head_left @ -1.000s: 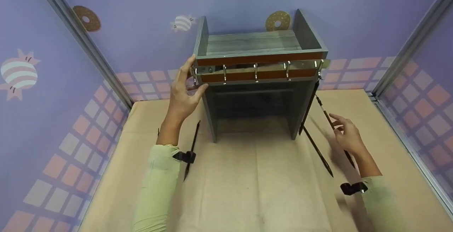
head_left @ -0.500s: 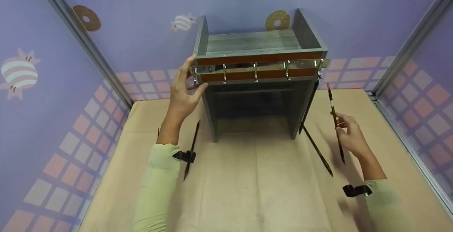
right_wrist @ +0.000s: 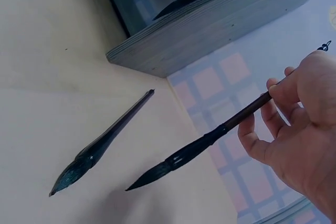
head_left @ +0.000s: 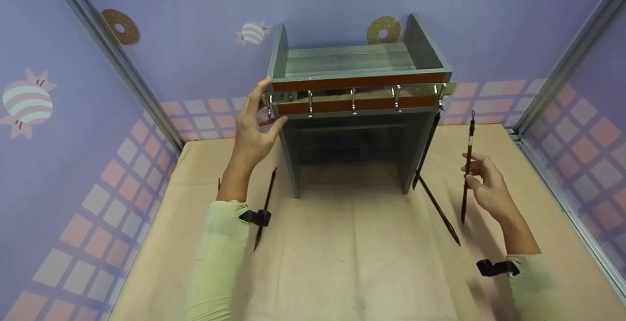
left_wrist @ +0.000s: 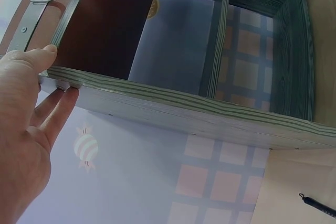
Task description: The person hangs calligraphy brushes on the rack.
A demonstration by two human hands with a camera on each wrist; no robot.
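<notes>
The right hand (head_left: 489, 189) pinches a dark brush (head_left: 467, 164) with its fingers and holds it almost straight up above the worktop (head_left: 352, 262), tip down. The left hand (head_left: 252, 132) lies flat and open against the left corner of the grey wooden rack (head_left: 352, 61), thumb on the front edge. Another brush (head_left: 438, 209) lies near the rack's right leg, and one seems partly hidden behind the left sleeve (head_left: 215, 262).
</notes>
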